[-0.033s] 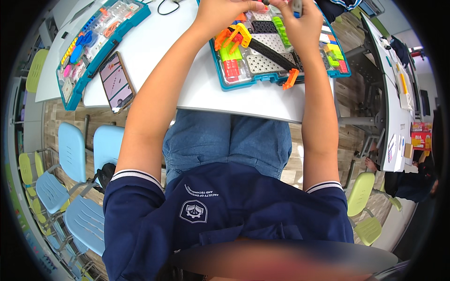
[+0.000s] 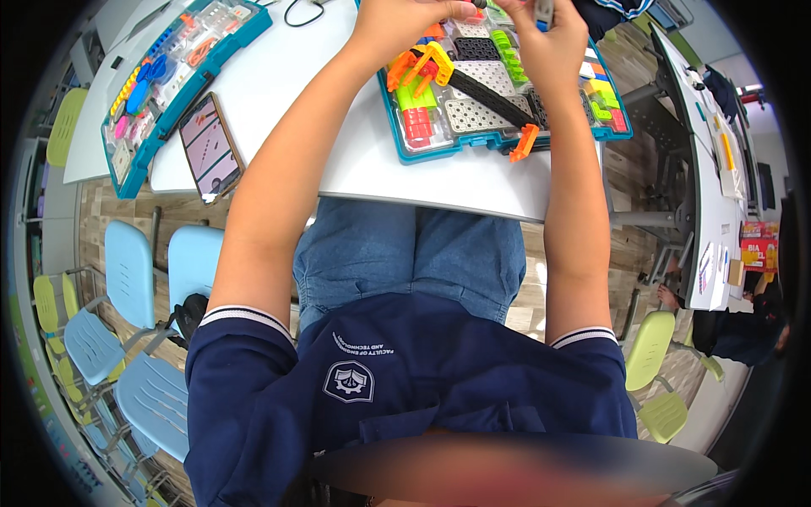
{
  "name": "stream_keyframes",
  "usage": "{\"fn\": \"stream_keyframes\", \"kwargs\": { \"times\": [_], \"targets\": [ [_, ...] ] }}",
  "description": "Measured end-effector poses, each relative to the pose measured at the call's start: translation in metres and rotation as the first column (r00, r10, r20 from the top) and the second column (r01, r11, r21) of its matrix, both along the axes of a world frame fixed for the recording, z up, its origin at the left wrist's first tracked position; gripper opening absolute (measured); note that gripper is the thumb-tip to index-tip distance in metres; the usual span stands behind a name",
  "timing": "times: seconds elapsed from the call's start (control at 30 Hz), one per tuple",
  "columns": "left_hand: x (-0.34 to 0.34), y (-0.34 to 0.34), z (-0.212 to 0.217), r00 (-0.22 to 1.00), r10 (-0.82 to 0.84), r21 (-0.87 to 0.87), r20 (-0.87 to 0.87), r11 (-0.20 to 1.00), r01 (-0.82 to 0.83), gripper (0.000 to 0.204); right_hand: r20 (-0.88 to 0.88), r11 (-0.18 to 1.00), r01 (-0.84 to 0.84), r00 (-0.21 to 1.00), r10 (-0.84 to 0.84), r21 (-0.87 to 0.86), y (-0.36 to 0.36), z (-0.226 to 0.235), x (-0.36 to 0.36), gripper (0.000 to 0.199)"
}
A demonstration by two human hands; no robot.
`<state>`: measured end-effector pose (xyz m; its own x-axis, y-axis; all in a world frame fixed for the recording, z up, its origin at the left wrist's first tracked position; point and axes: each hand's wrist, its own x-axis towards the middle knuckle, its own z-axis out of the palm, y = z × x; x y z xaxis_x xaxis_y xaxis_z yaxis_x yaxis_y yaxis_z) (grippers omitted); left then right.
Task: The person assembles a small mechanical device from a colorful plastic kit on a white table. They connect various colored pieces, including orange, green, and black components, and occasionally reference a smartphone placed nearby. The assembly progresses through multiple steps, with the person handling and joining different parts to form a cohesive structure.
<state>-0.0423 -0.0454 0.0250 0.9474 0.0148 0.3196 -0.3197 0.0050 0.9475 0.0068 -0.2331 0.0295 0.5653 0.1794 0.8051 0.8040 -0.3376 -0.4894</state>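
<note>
At the top edge my left hand [image 2: 410,19] is pinched closed, with thumb and fingers at a small dark and red piece [image 2: 479,4] mostly cut off by the picture's edge. Close by on its right, my right hand [image 2: 553,46] is closed on a small grey piece [image 2: 543,12], whose kind I cannot make out. Both hands are above an open teal case [image 2: 460,149] of building parts. Across the case lies a long black perforated beam [image 2: 490,97], with yellow and orange connectors at its left end and an orange bracket [image 2: 525,143] at its right end.
A second teal parts case [image 2: 148,156] stands at the left of the white table [image 2: 338,173]. Beside it lies a phone [image 2: 209,148] with a lit screen. A black cable [image 2: 302,13] is farther back. Blue chairs [image 2: 131,270] are at left; another person [image 2: 739,325] is far right.
My right hand has shifted slightly to the right, a little away from my left hand. The left hand, the case and the beam look the same.
</note>
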Motion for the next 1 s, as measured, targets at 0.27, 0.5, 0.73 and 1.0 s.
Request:
{"fn": "stream_keyframes", "kwargs": {
  "times": [0.27,0.5,0.73,1.0],
  "targets": [
    [0.017,0.010,-0.006,0.990,-0.139,-0.187,-0.015,0.973,0.134,0.030,-0.442,0.924,-0.065,0.864,0.242,0.378,-0.006,0.002,0.011,0.017],
    [0.018,0.009,-0.005,0.989,-0.145,-0.239,0.018,0.960,0.145,0.030,-0.522,0.865,-0.187,0.731,0.439,0.465,-0.008,0.004,0.012,0.009],
    [0.013,0.009,0.000,0.988,-0.136,-0.194,-0.068,0.974,0.121,0.030,-0.560,0.858,-0.179,0.690,0.458,0.482,-0.009,0.003,0.011,0.008],
    [0.014,0.008,-0.001,0.989,-0.130,-0.158,-0.069,0.980,0.118,0.029,-0.553,0.871,-0.210,0.701,0.450,0.443,-0.008,0.002,0.012,0.010]
  ]
}}
